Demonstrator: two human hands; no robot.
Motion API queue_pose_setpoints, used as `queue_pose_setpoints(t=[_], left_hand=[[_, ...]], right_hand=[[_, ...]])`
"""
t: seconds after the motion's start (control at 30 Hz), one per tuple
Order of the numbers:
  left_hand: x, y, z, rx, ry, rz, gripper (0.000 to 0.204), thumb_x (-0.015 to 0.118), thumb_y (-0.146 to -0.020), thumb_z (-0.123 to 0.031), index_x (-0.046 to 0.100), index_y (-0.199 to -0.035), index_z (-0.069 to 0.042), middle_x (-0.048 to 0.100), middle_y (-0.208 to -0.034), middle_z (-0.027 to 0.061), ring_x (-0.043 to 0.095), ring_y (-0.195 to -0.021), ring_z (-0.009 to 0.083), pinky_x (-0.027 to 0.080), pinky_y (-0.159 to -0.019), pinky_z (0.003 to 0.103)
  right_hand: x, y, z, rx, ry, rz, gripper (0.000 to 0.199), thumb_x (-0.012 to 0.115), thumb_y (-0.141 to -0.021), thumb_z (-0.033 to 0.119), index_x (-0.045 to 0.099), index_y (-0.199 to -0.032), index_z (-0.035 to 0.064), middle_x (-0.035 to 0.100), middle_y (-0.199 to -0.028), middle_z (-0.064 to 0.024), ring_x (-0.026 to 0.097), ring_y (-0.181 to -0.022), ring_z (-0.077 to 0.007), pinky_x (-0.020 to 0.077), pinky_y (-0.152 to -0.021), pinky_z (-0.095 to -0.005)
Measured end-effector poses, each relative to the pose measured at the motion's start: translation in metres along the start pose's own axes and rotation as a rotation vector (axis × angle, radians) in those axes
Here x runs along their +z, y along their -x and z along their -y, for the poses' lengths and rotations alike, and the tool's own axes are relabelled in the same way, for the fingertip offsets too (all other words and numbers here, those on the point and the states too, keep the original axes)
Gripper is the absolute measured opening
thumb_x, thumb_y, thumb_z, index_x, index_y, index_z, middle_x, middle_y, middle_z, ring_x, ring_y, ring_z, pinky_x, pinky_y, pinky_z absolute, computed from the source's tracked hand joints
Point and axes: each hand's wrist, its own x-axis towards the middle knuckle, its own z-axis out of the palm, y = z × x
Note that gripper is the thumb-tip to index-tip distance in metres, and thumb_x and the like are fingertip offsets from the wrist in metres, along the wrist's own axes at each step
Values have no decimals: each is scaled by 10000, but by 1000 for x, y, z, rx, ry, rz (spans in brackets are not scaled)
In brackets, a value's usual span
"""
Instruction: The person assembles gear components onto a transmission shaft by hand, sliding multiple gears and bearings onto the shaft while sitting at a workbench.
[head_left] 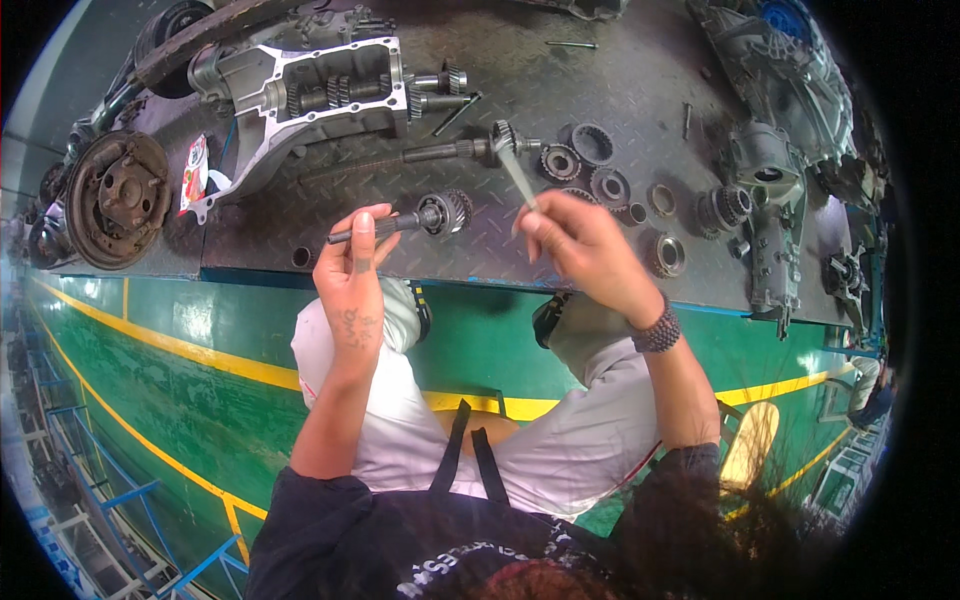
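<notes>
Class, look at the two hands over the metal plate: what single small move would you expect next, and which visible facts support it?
Probably the right hand brings its thin flat tool across to the gear on the shaft that the left hand holds. The tool's tip is apart from that gear, nearer a second shaft lying on the plate.

light: bright, even daylight | glare: sheen on green floor (200, 330) and checker-plate bench (600, 90) | shadows: soft, short | blur: slight at rim | distortion: strong fisheye bending, black corners
</notes>
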Motion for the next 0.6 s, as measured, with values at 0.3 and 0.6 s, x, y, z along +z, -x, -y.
queue_pose_setpoints(t=[0.3, 0.6], left_hand=[[1, 2, -5, -34, 18, 4, 324, 523, -1046, -267, 659, -1103, 21, 660, -1131, 138, 662, -1007, 212, 608, -871, 385], [1, 1, -5, -44, 18, -9, 339, 526, -1043, -286, 656, -1105, 20, 656, -1133, 140, 668, -999, 232, 626, -820, 385]], right_hand=[[11, 8, 15, -127, -36, -243, 192, 541, -1020, 204, 619, -1011, 29, 604, -685, -95, 554, -579, -171, 435, -573, -306], [15, 10, 29, -16, 188, -394, 192, 532, -1006, 205, 626, -955, 45, 601, -660, -177, 627, -652, -393, 457, -564, -452]])
